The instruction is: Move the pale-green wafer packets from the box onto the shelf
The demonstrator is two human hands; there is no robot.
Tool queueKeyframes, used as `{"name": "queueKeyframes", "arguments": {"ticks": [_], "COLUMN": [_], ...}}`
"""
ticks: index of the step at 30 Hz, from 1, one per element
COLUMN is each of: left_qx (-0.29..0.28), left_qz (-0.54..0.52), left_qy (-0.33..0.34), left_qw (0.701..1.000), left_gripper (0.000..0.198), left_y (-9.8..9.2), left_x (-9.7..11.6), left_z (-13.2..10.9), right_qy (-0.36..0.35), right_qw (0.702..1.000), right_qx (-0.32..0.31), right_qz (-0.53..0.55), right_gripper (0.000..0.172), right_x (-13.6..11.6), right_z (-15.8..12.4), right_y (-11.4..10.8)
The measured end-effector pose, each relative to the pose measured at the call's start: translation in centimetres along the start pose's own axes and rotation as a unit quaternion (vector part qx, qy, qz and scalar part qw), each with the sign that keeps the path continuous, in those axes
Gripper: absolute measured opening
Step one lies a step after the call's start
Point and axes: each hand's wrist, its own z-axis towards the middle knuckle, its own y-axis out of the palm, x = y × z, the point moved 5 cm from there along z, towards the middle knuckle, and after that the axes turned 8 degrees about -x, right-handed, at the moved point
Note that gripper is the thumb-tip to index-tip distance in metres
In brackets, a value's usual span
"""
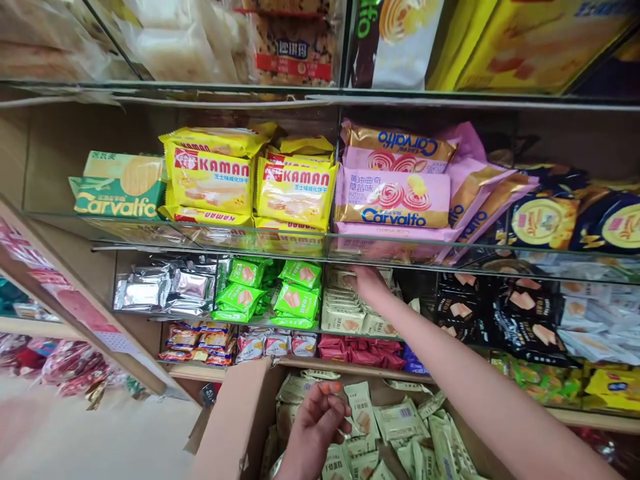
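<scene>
My right hand (367,280) reaches into the second glass shelf and rests on a stack of pale cream snack packets (343,310); its fingers are mostly hidden behind the packets. My left hand (320,417) hovers over an open cardboard box (235,420) filled with the same pale green-cream packets (400,423). Its fingers are curled and pinch the edge of one packet (360,410) in the box.
Glass shelves hold yellow Kaman packs (213,180), pink Carvalto packs (393,197), a green Carvalto box (120,190), silver packets (165,290), bright green packets (270,293) and black packets (500,313). Red packets (360,350) lie on the wooden shelf below.
</scene>
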Motion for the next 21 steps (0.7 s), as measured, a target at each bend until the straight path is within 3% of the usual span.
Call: {"name": "queueKeyframes", "arguments": {"ticks": [5,15,18,21], "left_qx": [-0.009,-0.095,-0.106,-0.149], "left_qz": [0.012,0.113,0.270,0.417], "left_qy": [-0.003,-0.033,0.003,0.047], "left_qw": [1.000,0.988,0.957,0.896], "left_gripper": [0.034,0.023,0.015,0.015], "left_y": [-0.1,1.0,0.9,1.0], "left_x": [-0.2,-1.3,-0.9,-0.9], "left_z": [0.2,-0.6,-1.2,-1.7], "right_qy": [-0.009,-0.065,-0.063,-0.063], "right_qw": [0.998,0.992,0.993,0.994], "right_qx": [0.019,-0.010,0.002,0.018], "right_qz": [-0.060,-0.107,-0.100,-0.084], "right_gripper": [0.034,0.022,0.024,0.033], "right_x": [0.2,0.7,0.7,0.9], "right_z": [-0.5,-0.7,-1.0,-1.6], "right_y": [1.0,1.3,1.0,0.6]}}
